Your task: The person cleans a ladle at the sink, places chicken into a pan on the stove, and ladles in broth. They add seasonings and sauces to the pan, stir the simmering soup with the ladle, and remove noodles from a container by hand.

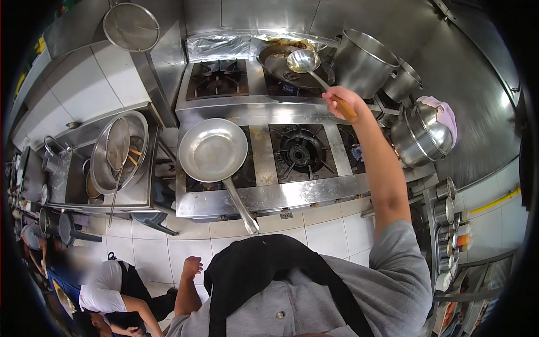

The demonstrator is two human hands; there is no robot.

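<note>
My right hand (343,103) grips a ladle (304,61) by its wooden handle. The ladle's metal bowl is over a dark wok (275,66) on the back burner, and some oily liquid seems to show in the bowl. Down by my side, clear of the stove, my left hand (192,266) is loosely curled with nothing visible in it. A silver frying pan (213,150) sits on the front left burner, its handle pointing toward me.
Large steel pots (365,64) stand at the back right. A lidded steamer pot (418,135) with a pink cloth is on the right, near a lit front burner (356,151). At left, a sink (70,174) holds a big bowl (140,168) and strainer. Another person (104,289) bends at lower left.
</note>
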